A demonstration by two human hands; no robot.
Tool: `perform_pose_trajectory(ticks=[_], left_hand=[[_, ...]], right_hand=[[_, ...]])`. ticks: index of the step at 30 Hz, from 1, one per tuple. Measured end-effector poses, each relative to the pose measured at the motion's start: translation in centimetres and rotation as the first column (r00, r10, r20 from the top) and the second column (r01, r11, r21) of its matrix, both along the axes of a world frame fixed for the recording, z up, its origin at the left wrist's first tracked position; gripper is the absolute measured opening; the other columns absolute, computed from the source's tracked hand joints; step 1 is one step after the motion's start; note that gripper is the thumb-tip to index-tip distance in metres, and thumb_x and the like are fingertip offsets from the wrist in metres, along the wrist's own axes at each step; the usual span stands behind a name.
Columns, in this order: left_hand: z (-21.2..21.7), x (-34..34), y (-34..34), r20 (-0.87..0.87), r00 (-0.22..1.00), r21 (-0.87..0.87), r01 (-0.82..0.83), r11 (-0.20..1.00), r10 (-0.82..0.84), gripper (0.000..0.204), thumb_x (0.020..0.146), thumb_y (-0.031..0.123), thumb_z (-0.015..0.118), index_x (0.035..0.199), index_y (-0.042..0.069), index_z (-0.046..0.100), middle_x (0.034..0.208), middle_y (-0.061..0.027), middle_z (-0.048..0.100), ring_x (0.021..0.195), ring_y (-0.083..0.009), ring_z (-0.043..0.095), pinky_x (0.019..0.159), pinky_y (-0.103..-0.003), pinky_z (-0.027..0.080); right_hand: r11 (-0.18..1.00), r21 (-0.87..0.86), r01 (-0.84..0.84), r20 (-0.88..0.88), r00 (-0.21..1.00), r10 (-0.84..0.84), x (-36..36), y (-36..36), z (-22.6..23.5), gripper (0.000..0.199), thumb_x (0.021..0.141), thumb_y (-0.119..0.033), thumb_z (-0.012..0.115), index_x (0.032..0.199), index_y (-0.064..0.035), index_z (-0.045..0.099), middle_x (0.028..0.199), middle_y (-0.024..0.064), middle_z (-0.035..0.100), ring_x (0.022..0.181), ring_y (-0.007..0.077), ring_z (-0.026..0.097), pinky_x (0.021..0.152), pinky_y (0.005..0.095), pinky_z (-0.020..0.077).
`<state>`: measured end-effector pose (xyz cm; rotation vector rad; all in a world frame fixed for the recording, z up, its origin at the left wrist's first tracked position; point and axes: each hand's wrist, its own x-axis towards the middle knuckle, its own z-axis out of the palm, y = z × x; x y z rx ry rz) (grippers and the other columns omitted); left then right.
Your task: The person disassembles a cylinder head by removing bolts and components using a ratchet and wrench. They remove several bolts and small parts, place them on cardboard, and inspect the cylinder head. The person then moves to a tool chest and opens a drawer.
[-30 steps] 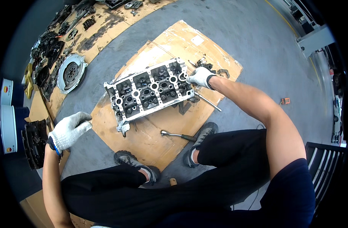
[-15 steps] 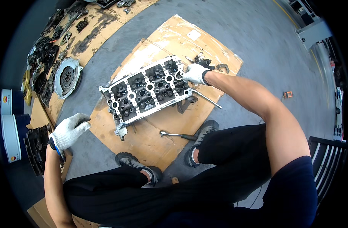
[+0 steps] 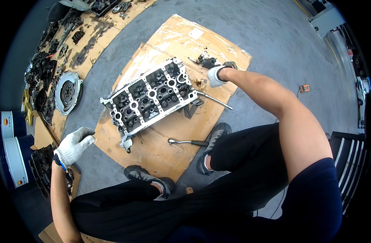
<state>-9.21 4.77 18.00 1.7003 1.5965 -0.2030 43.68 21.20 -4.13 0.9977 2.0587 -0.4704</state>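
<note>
An engine cylinder head lies on a flat cardboard sheet, its open valve side facing up. My right hand, in a white knitted glove, is just right of the head's far end, apart from it. A small dark engine part and a curved dark piece lie close to that hand; its fingers point down and are mostly hidden. My left hand, gloved alike, hangs left of the cardboard, thumb and fingers apart, with nothing in it.
A ratchet wrench lies by my right shoe; a metal bar sticks out beside the head. A round flywheel-like part and many dark engine parts line the left. Drums stand beyond; an orange device is on the floor.
My right hand has come away from the right end of the cylinder head and moved right, toward the dark parts. My left hand has barely moved. The whole view has shifted slightly.
</note>
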Motion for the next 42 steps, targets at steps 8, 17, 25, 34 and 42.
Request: perform_pose_trajectory(ticks=[8, 17, 25, 34, 42], left_hand=[[-0.1, 0.2, 0.1, -0.002, 1.000, 0.018, 0.001, 1.000, -0.001, 0.037, 0.100, 0.028, 0.064, 0.122, -0.002, 0.063, 0.095, -0.0067, 0.066, 0.083, -0.0137, 0.060, 0.079, -0.030, 0.051], [-0.1, 0.2, 0.0, 0.009, 1.000, 0.016, -0.020, 1.000, 0.020, 0.035, 0.101, 0.028, 0.064, 0.121, -0.001, 0.063, 0.095, -0.0073, 0.066, 0.084, -0.0143, 0.061, 0.080, -0.030, 0.051], [0.1, 0.8, 0.5, -0.026, 1.000, 0.005, 0.007, 1.000, -0.007, 0.035, 0.100, 0.028, 0.063, 0.121, -0.001, 0.064, 0.101, -0.0118, 0.069, 0.091, -0.0197, 0.064, 0.086, -0.033, 0.051], [0.2, 0.6, 0.3, -0.019, 1.000, 0.002, -0.016, 1.000, 0.016, 0.037, 0.101, 0.029, 0.063, 0.122, -0.001, 0.063, 0.097, -0.0084, 0.067, 0.085, -0.0156, 0.062, 0.082, -0.031, 0.052], [0.9, 0.8, -0.1, -0.024, 0.999, -0.026, -0.041, 0.999, 0.040, 0.040, 0.099, 0.030, 0.065, 0.122, -0.002, 0.063, 0.108, -0.0175, 0.072, 0.102, -0.0260, 0.068, 0.093, -0.036, 0.051]], right_hand=[[0.871, -0.012, 0.491, -0.390, 0.800, -0.456, -1.9, 1.2, 1.5, 0.029, 0.087, -0.026, 0.060, 0.092, -0.0019, 0.076, 0.088, 0.0168, 0.074, 0.077, 0.0286, 0.070, 0.071, 0.0404, 0.0562], [0.507, -0.371, 0.778, -0.530, 0.271, -0.804, -6.2, 0.9, 1.6, 0.039, 0.092, -0.040, 0.074, 0.083, -0.0018, 0.075, 0.068, 0.0058, 0.066, 0.057, 0.0151, 0.057, 0.051, 0.0320, 0.0447], [0.379, -0.501, 0.778, -0.421, 0.164, -0.892, -6.1, 0.8, 2.9, 0.025, 0.091, -0.026, 0.075, 0.084, -0.0015, 0.074, 0.068, 0.0064, 0.066, 0.055, 0.0169, 0.056, 0.048, 0.0339, 0.0425], [0.798, -0.042, 0.602, -0.452, 0.701, -0.552, -7.2, 1.7, 1.4, 0.058, 0.094, -0.043, 0.053, 0.114, 0.0082, 0.070, 0.118, 0.0309, 0.068, 0.111, 0.0422, 0.066, 0.094, 0.0440, 0.0521], [0.665, -0.124, 0.737, -0.555, 0.504, -0.662, -7.1, 0.4, 1.3, 0.048, 0.092, -0.039, 0.059, 0.099, 0.0064, 0.072, 0.094, 0.0232, 0.070, 0.085, 0.0319, 0.065, 0.078, 0.0419, 0.0506]])
